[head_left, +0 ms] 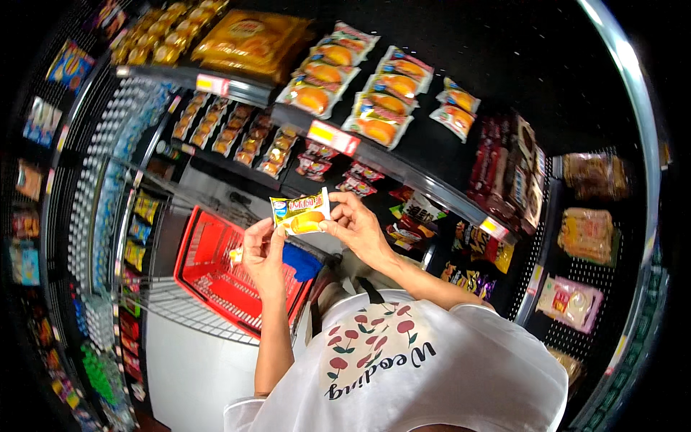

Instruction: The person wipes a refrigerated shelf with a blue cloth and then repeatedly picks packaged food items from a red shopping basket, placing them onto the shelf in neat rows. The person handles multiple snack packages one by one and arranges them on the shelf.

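Between both my hands is a small packaged bread roll in a yellow and white wrapper, its printed front turned up. My left hand pinches its lower left edge between thumb and fingers. At its right end my right hand grips the wrapper the same way. Under the hands stands a red shopping basket with a blue thing at its right side. Similar wrapped rolls lie in rows on the dark shelf ahead.
A wire shopping cart surrounds the basket. Shelf edges with price tags run across in front. A large golden package lies at upper left, dark red packs at right. More bread packs sit on the far right rack.
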`<state>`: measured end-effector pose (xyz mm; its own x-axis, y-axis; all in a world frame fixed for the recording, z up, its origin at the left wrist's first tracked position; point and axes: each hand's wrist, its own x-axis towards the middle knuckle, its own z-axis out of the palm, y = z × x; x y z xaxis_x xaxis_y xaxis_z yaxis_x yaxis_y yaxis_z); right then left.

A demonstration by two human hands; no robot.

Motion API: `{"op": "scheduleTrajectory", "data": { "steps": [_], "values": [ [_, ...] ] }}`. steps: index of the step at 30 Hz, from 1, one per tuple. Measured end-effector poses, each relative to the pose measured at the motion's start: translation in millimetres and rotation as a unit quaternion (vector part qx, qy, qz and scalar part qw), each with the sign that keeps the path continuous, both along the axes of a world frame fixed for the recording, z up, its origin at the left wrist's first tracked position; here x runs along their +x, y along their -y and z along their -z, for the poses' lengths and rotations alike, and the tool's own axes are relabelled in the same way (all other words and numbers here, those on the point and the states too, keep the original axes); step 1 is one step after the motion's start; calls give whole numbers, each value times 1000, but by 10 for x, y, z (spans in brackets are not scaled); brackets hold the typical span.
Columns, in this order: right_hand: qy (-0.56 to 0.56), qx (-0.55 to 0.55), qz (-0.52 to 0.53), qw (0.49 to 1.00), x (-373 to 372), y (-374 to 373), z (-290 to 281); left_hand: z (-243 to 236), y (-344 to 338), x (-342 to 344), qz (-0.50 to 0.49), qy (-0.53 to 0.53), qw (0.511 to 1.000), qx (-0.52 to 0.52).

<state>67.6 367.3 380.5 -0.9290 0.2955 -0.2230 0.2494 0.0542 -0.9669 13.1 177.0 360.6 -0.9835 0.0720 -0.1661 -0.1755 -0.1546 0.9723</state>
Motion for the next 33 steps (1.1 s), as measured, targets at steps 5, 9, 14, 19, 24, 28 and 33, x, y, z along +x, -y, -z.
{"op": "scheduleTrajectory", "data": {
  "steps": [5, 9, 14, 19, 24, 28, 33],
  "values": [
    [-54, 51, 115, 991, 286, -385, -167, -281, -548, 34, 58, -58, 997, -8],
    [-54, 91, 199, 974, 465, -689, -379, -584, -1062, 28, 112, -75, 990, 40],
    [-94, 80, 254, 959, 582, -923, -594, -669, -1619, -28, 189, -161, 969, 7],
    [-94, 151, 281, 943, 611, -1122, -601, -765, -2039, -92, 275, -212, 930, -123],
    [-104, 200, 294, 929, 514, -1290, -546, -612, -2447, -183, 302, -241, 913, -131],
    [-111, 190, 311, 925, 457, -1379, -487, -633, -2663, -187, 305, -268, 903, -138],
    [-90, 190, 335, 918, 425, -1450, -417, -607, -2811, -220, 299, -292, 897, -143]
  ]
}}
